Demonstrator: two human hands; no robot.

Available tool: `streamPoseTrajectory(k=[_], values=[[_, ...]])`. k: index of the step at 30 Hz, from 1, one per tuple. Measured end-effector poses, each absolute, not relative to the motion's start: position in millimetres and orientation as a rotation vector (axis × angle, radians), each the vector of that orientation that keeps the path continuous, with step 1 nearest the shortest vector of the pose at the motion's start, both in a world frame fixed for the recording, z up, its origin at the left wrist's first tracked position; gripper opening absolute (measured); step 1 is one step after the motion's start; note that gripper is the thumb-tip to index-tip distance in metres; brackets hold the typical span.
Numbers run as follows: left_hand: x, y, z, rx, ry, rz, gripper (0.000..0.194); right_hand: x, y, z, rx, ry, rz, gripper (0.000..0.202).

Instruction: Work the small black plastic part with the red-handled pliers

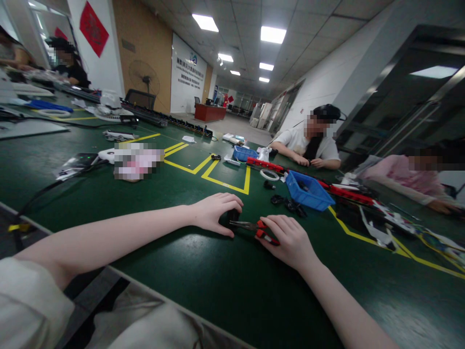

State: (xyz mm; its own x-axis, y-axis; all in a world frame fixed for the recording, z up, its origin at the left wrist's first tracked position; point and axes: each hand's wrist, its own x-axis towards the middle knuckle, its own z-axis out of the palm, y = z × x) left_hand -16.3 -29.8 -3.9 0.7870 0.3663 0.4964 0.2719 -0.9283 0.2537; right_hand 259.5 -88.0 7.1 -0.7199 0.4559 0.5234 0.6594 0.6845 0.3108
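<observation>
Near the middle of the green table [174,261], my left hand [214,212] is closed around a small black part [232,216], with thumb and fingers on either side of it. My right hand [290,237] grips pliers [267,233] by their red and black handles. The metal jaws point left and reach the black part; whether they clamp it is too small to tell. My palms and some fingertips are hidden.
Ahead to the right stand a blue bin [308,194] and a smaller blue bin [245,153], with black pieces [288,204] and a white ring [269,175] nearby. A phone-like pink object [138,165] lies left. People sit at the far right and far left.
</observation>
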Motion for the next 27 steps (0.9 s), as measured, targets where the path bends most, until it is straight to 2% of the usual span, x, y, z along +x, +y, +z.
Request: streamPoseTrajectory(k=[2, 5, 13, 27], values=[[-16.3, -28.5, -5.0, 2.788, 0.532, 0.809, 0.072, 259.6, -87.8, 6.9, -0.864, -2.484, -0.690, 0.032], [-16.7, -26.8, -6.7, 2.751, 0.599, 0.688, 0.079, 259.5, -88.3, 7.0, -0.861, -2.489, -0.686, 0.033], [-17.0, -29.1, -5.0, 2.826, 0.661, 0.567, 0.073, 259.9, -89.0, 6.9, -0.865, -2.510, -0.679, 0.034], [-16.0, -30.1, -5.3, 2.945, 0.530, 0.636, 0.057, 256.5, -92.6, 10.8, -0.970, -2.497, -0.623, 0.038]])
